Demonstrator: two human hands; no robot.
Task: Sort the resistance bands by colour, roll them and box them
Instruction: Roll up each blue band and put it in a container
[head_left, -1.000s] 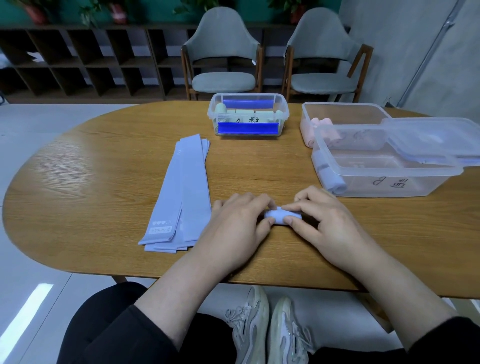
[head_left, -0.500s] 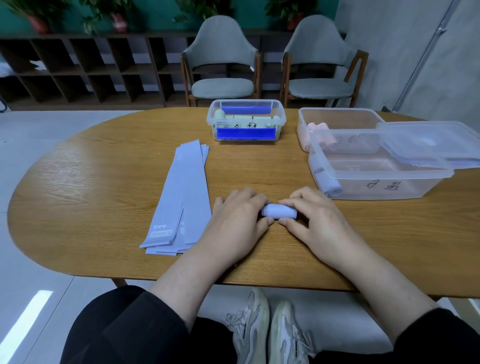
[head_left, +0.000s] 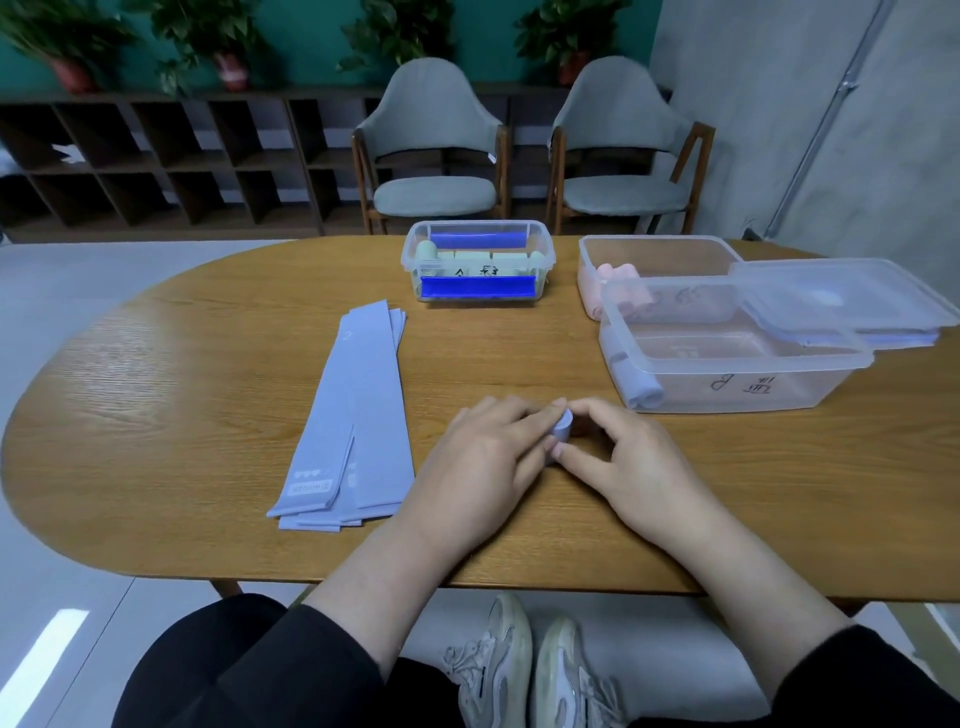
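My kit: black long sleeves (head_left: 878, 675) pushed up to the elbows, forearms bare, no rings or watch visible. Black trousers (head_left: 249, 670). Pale grey-white lace-up sneakers (head_left: 530, 670), scuffed, bottom centre of frame.

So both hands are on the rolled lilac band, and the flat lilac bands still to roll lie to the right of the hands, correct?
Not quite. In the head view both hands, left hand and right hand, do hold the rolled lilac band, but the flat lilac bands lie to the left of the hands.
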